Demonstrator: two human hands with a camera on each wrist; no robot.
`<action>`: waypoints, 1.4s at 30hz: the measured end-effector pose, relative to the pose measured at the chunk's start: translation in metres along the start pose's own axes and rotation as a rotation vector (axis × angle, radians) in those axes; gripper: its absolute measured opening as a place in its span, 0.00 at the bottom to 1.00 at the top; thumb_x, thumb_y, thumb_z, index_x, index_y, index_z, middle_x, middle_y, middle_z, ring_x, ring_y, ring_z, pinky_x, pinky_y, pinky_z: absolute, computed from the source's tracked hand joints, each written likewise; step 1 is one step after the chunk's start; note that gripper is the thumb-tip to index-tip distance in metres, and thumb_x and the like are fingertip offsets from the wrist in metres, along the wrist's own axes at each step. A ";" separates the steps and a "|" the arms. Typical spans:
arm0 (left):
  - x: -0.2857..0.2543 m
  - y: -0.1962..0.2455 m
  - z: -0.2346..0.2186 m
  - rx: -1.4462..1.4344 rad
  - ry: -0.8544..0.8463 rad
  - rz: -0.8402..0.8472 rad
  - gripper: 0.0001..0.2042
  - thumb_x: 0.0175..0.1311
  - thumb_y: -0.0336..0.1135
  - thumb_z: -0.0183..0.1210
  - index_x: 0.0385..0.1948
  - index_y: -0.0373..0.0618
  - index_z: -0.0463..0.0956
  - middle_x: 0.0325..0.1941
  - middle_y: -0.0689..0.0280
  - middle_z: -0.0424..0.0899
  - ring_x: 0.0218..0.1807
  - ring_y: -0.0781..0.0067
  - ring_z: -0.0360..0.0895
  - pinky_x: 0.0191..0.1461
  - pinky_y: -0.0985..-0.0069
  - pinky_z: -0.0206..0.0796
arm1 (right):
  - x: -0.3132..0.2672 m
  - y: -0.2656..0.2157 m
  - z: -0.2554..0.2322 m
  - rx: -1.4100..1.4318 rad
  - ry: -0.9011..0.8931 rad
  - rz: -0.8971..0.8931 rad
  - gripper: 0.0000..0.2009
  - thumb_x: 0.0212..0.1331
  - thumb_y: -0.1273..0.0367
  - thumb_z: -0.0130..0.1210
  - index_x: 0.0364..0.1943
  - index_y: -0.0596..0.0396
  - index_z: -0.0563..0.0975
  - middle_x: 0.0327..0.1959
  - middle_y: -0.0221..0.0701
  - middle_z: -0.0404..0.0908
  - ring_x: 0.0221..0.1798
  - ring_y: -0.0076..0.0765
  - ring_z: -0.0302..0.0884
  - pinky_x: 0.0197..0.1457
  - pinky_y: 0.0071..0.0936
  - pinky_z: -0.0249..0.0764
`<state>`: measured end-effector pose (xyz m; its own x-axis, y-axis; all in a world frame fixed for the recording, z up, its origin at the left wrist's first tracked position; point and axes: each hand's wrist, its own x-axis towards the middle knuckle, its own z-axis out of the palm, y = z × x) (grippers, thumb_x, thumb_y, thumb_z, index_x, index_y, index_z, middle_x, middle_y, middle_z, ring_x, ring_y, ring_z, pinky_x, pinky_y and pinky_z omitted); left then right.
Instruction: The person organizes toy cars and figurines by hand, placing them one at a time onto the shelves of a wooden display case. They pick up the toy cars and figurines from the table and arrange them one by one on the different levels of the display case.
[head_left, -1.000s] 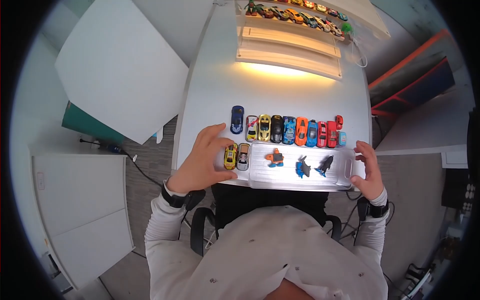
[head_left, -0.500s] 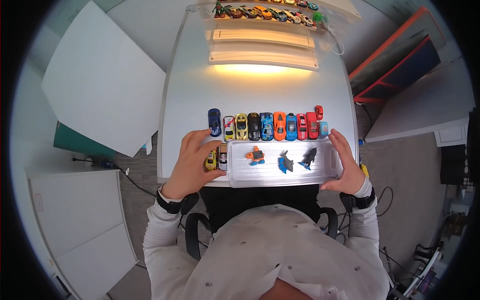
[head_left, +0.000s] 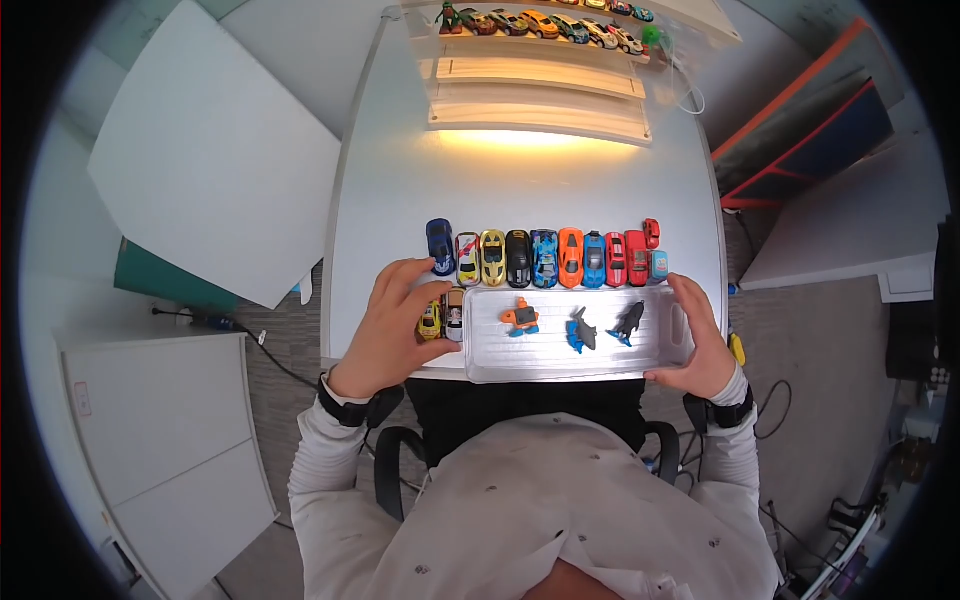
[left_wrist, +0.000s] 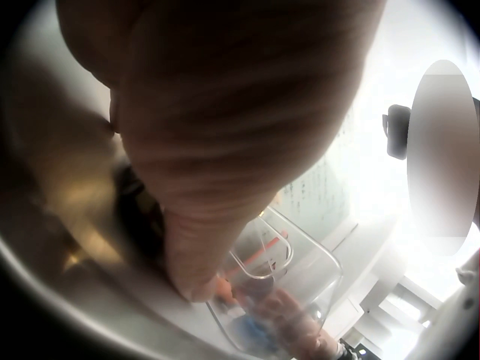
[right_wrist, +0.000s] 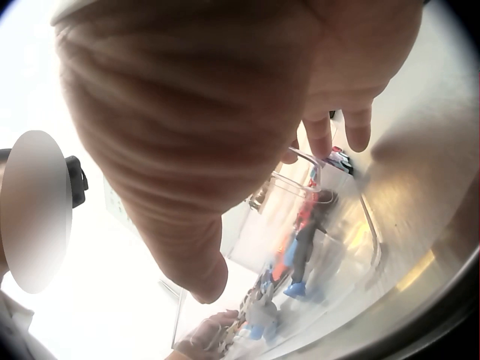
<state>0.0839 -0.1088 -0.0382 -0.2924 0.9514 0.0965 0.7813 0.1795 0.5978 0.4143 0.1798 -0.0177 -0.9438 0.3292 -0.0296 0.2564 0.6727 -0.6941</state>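
Observation:
A clear plastic tray (head_left: 490, 352) lies along the table's near edge, with three small figures in it: an orange one (head_left: 519, 316), a grey shark (head_left: 586, 328) and a black one (head_left: 630, 322). At its right end my right hand (head_left: 708, 350) spans the width, fingertips by the far corner and thumb at the near rim. My left hand (head_left: 385, 330) spreads around a yellow toy car (head_left: 430, 320) and a silver toy car (head_left: 455, 316), its thumb near the tray's left side. In the left wrist view, the left thumb (left_wrist: 195, 277) is close to the tray corner.
Behind the tray stands a row of several toy cars, from a navy car (head_left: 440, 246) to a small teal car (head_left: 659, 264). A small red car (head_left: 652, 233) sits behind that end. Farther back is a lit wooden shelf (head_left: 538, 112) bearing more cars.
My right hand has moved in from beside the tray to its right end, thumb now at the near rim. The left hand keeps about the same place. The head view has shifted.

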 end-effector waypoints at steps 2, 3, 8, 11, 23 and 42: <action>-0.001 -0.001 0.000 -0.007 0.004 0.007 0.36 0.41 0.36 0.80 0.58 0.43 0.75 0.70 0.54 0.65 0.73 0.44 0.59 0.73 0.53 0.59 | -0.001 0.000 0.001 -0.004 0.001 -0.002 0.63 0.33 0.66 0.79 0.79 0.54 0.51 0.77 0.50 0.54 0.80 0.57 0.53 0.80 0.43 0.55; -0.001 -0.001 0.001 -0.013 0.006 0.011 0.36 0.41 0.36 0.81 0.58 0.43 0.75 0.70 0.54 0.65 0.73 0.44 0.59 0.73 0.53 0.60 | -0.001 0.000 0.001 -0.006 0.003 -0.005 0.63 0.33 0.66 0.79 0.79 0.54 0.50 0.77 0.50 0.54 0.80 0.57 0.53 0.80 0.43 0.55; 0.000 -0.004 0.001 -0.025 0.014 0.012 0.41 0.40 0.34 0.80 0.63 0.43 0.72 0.72 0.52 0.63 0.75 0.42 0.57 0.75 0.53 0.57 | -0.002 0.002 0.001 -0.020 -0.002 0.010 0.63 0.33 0.66 0.78 0.79 0.54 0.50 0.77 0.50 0.54 0.80 0.57 0.52 0.81 0.44 0.54; 0.004 -0.002 0.000 -0.021 0.013 0.012 0.45 0.38 0.30 0.80 0.67 0.42 0.69 0.77 0.50 0.58 0.79 0.41 0.53 0.78 0.54 0.54 | -0.002 0.003 0.002 -0.011 0.001 0.006 0.63 0.33 0.66 0.78 0.79 0.54 0.50 0.77 0.50 0.54 0.80 0.56 0.52 0.81 0.44 0.54; 0.007 -0.003 -0.003 0.021 -0.089 0.044 0.42 0.45 0.35 0.79 0.66 0.41 0.69 0.79 0.48 0.57 0.79 0.44 0.56 0.78 0.58 0.56 | -0.004 0.003 0.006 0.004 0.022 0.005 0.63 0.34 0.66 0.79 0.79 0.55 0.50 0.78 0.49 0.53 0.81 0.56 0.51 0.81 0.43 0.52; 0.003 -0.001 -0.009 -0.043 -0.043 0.042 0.45 0.43 0.34 0.80 0.69 0.43 0.67 0.79 0.50 0.56 0.79 0.46 0.55 0.79 0.59 0.55 | -0.012 0.015 0.000 0.112 0.099 -0.119 0.64 0.42 0.43 0.76 0.80 0.54 0.49 0.83 0.48 0.44 0.84 0.55 0.42 0.82 0.51 0.48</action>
<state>0.0775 -0.1086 -0.0317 -0.2348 0.9680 0.0887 0.7677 0.1287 0.6277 0.4296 0.1857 -0.0283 -0.9395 0.3189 0.1250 0.1137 0.6347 -0.7644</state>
